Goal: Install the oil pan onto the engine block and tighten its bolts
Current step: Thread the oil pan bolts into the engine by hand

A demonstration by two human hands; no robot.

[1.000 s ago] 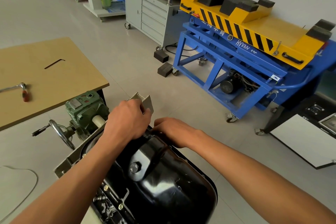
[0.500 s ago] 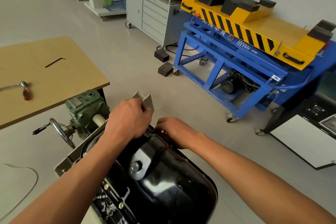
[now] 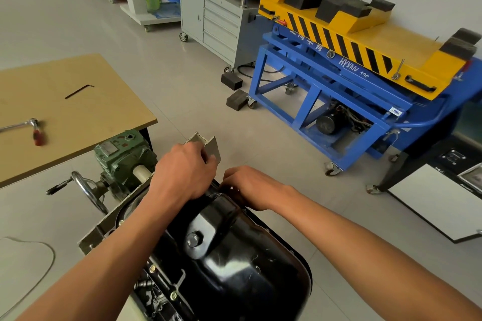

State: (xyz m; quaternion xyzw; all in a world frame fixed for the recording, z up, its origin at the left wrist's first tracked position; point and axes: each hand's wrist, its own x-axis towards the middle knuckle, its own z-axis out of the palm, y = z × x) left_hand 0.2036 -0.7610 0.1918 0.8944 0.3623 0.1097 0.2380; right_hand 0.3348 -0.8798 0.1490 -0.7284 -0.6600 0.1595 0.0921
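Oil pan: the black oil pan (image 3: 234, 263) sat dome-up on the engine block (image 3: 159, 292), in the lower middle of the view, between the 2 forearms.
Drain plug: 1 hex-headed drain plug (image 3: 193, 240) showed on the pan's raised hump.
Left hand: the left hand (image 3: 182, 174) hovered over the pan's far-left corner, its fingers wrapped round a small gray box (image 3: 208, 144) that stuck out beyond the knuckles, open side up.
Right hand: the right hand (image 3: 247, 187) lay at the pan's far rim, knuckles up and fingers curled down toward the flange. The fingertips were hidden, so I could not tell whether they pinched anything.
Engine stand: a green gearbox (image 3: 122, 155) with a hand wheel (image 3: 88, 191) stood just left of the block.
Tabletop: a wooden tabletop (image 3: 104, 112) at the left carried 1 hex key (image 3: 79, 91) and 1 ratchet (image 3: 19, 126), well apart from each other.
Background: a blue and yellow lift (image 3: 365, 65) stood at the right, with a gray cabinet (image 3: 216, 21) beside it near the wall.
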